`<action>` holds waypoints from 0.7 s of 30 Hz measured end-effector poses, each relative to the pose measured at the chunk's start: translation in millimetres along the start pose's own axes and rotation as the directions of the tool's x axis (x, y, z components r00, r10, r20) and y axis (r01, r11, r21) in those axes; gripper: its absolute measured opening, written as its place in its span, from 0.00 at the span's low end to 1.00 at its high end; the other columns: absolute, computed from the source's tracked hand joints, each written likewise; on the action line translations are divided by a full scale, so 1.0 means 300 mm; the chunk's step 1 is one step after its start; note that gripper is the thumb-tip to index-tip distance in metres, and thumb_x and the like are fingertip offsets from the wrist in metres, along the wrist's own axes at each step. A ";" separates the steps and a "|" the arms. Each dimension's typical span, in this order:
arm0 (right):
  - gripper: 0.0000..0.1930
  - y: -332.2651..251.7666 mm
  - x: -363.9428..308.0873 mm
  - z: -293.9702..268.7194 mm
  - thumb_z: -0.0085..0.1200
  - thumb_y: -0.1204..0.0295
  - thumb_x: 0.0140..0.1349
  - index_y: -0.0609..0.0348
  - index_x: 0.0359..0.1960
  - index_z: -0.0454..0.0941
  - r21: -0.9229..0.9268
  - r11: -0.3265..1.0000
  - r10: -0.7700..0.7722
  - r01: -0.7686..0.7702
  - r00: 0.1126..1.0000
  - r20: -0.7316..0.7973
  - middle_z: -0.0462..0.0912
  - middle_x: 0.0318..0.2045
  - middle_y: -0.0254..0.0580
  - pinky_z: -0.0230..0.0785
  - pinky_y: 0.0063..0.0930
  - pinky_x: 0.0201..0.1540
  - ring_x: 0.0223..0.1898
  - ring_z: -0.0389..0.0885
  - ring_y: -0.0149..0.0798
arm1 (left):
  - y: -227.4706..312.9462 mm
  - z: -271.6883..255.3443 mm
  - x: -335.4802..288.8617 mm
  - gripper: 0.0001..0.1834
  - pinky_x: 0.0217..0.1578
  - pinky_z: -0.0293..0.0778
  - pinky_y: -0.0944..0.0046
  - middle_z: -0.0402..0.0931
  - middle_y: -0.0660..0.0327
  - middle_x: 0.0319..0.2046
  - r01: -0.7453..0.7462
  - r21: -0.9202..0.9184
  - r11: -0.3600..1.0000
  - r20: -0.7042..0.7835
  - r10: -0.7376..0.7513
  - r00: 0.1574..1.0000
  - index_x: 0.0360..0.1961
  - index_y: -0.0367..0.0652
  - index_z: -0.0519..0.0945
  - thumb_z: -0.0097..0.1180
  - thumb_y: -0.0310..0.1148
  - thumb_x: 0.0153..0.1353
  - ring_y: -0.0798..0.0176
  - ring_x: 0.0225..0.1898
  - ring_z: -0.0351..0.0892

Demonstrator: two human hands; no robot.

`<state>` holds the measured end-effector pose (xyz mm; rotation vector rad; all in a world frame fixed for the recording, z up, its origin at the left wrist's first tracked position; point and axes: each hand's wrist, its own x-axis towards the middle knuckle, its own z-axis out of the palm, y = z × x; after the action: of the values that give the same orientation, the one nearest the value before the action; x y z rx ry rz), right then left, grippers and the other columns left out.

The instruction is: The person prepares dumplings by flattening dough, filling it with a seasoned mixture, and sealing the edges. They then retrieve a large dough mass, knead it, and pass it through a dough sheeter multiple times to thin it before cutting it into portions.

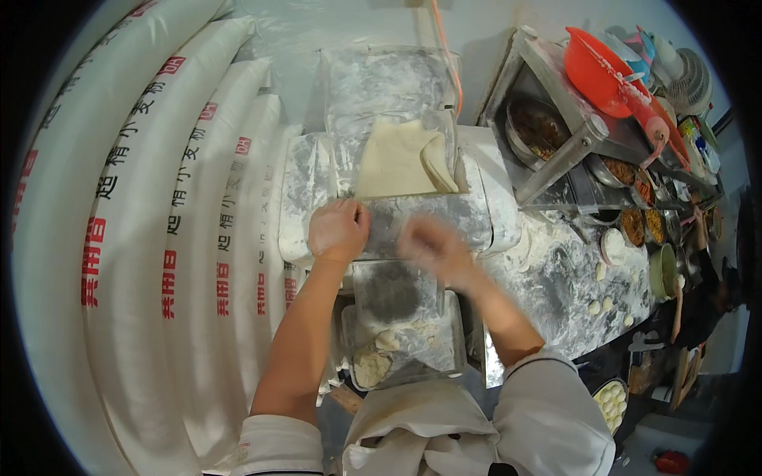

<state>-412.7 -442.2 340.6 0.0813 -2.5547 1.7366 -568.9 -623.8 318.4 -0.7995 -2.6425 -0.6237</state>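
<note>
Softly folded, smooth pale dough sheet (397, 161), flour-dusted metal machine (305, 178), left fingers (343, 210) curled, right fingers (419, 236) blurred, both grips unclear.

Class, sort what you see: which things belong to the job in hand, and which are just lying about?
Apparently in the job:
- partly folded dough sheet
- flour-dusted dough-rolling machine, left hand and blurred right hand at its front
- dough scraps in the tray

Apparently lying about:
- white sacks
- orange-red plastic bowl
- green pot
</note>
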 end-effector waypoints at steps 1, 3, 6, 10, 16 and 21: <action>0.26 0.158 -0.103 0.132 0.63 0.62 0.65 0.58 0.61 0.73 0.031 0.998 0.049 -0.058 0.968 0.244 0.83 0.51 0.47 0.76 0.36 0.54 0.49 0.84 0.42 | 0.020 0.005 0.010 0.11 0.39 0.77 0.50 0.82 0.59 0.28 -0.018 -0.028 0.999 -0.003 0.018 1.000 0.25 0.47 0.82 0.59 0.39 0.63 0.49 0.34 0.82; 0.36 0.516 -0.239 0.387 0.65 0.59 0.64 0.58 0.70 0.64 0.010 0.995 0.070 -0.101 0.757 0.649 0.81 0.56 0.49 0.74 0.39 0.58 0.54 0.81 0.44 | 0.054 0.024 0.026 0.11 0.38 0.76 0.50 0.81 0.59 0.28 -0.040 -0.037 0.999 -0.020 0.039 0.999 0.25 0.47 0.81 0.59 0.39 0.63 0.49 0.34 0.81; 0.36 0.552 -0.191 0.512 0.65 0.58 0.61 0.60 0.68 0.68 0.026 0.956 0.170 -0.291 0.627 0.760 0.77 0.62 0.50 0.74 0.38 0.59 0.55 0.80 0.46 | -0.026 -0.005 -0.026 0.12 0.38 0.76 0.49 0.80 0.58 0.27 -0.015 0.016 1.000 -0.016 0.015 1.000 0.24 0.46 0.80 0.59 0.39 0.63 0.49 0.33 0.81; 0.27 1.086 0.029 0.431 0.60 0.61 0.64 0.58 0.62 0.75 0.039 0.938 0.302 -0.345 0.866 0.399 0.80 0.59 0.43 0.73 0.37 0.60 0.55 0.81 0.46 | 0.037 0.013 0.018 0.10 0.38 0.75 0.50 0.81 0.61 0.26 -0.062 -0.005 0.998 -0.048 0.061 0.997 0.24 0.48 0.81 0.59 0.37 0.61 0.52 0.33 0.81; 0.21 1.022 0.014 0.451 0.54 0.58 0.71 0.57 0.59 0.76 0.789 0.611 0.450 -0.058 0.846 -0.287 0.81 0.54 0.45 0.77 0.47 0.55 0.52 0.81 0.49 | 0.014 -0.001 -0.001 0.11 0.37 0.75 0.49 0.80 0.60 0.25 -0.044 0.031 0.999 0.000 0.044 0.999 0.24 0.48 0.80 0.58 0.37 0.62 0.51 0.32 0.81; 0.20 0.584 0.000 0.376 0.50 0.57 0.74 0.61 0.55 0.77 0.971 0.228 0.657 0.070 0.725 -0.207 0.82 0.50 0.48 0.78 0.50 0.51 0.50 0.82 0.52 | 0.002 -0.003 -0.005 0.16 0.36 0.75 0.47 0.79 0.56 0.27 -0.040 0.049 0.998 -0.001 0.040 0.999 0.22 0.44 0.77 0.55 0.39 0.65 0.46 0.32 0.80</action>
<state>-426.7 -482.5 136.6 -0.8883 -0.7568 2.6016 -567.2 -624.4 318.8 -0.8350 -2.6222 -0.5466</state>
